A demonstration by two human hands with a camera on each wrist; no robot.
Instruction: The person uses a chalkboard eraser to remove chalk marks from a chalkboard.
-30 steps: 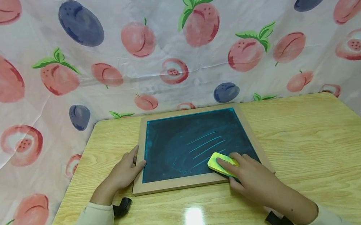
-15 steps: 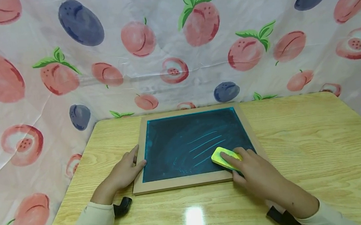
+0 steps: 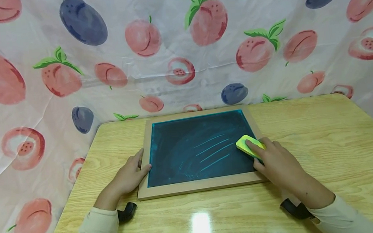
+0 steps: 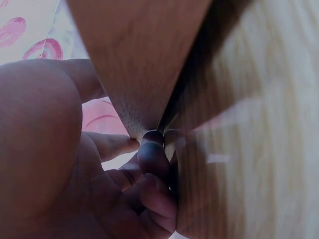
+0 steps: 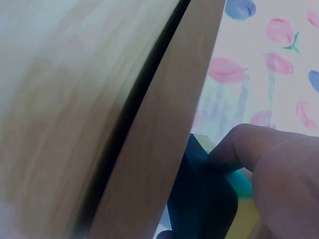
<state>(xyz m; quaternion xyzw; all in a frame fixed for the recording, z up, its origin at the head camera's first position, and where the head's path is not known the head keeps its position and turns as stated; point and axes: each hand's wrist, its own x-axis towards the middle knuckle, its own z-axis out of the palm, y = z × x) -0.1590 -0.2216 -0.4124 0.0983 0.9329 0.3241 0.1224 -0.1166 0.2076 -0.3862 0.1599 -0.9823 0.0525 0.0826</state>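
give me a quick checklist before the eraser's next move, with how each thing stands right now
1. Right hand grips the eraser: ok.
2. Left hand touches the wooden frame at its left side: ok.
3. Eraser is over the chalk lines: not ok, it sits just to their right.
4. Eraser's dark side lies flat on the chalkboard: cannot tell, the views do not show the contact clearly.
5. Chalkboard is free of marks: not ok, four lines and some fainter smudges show.
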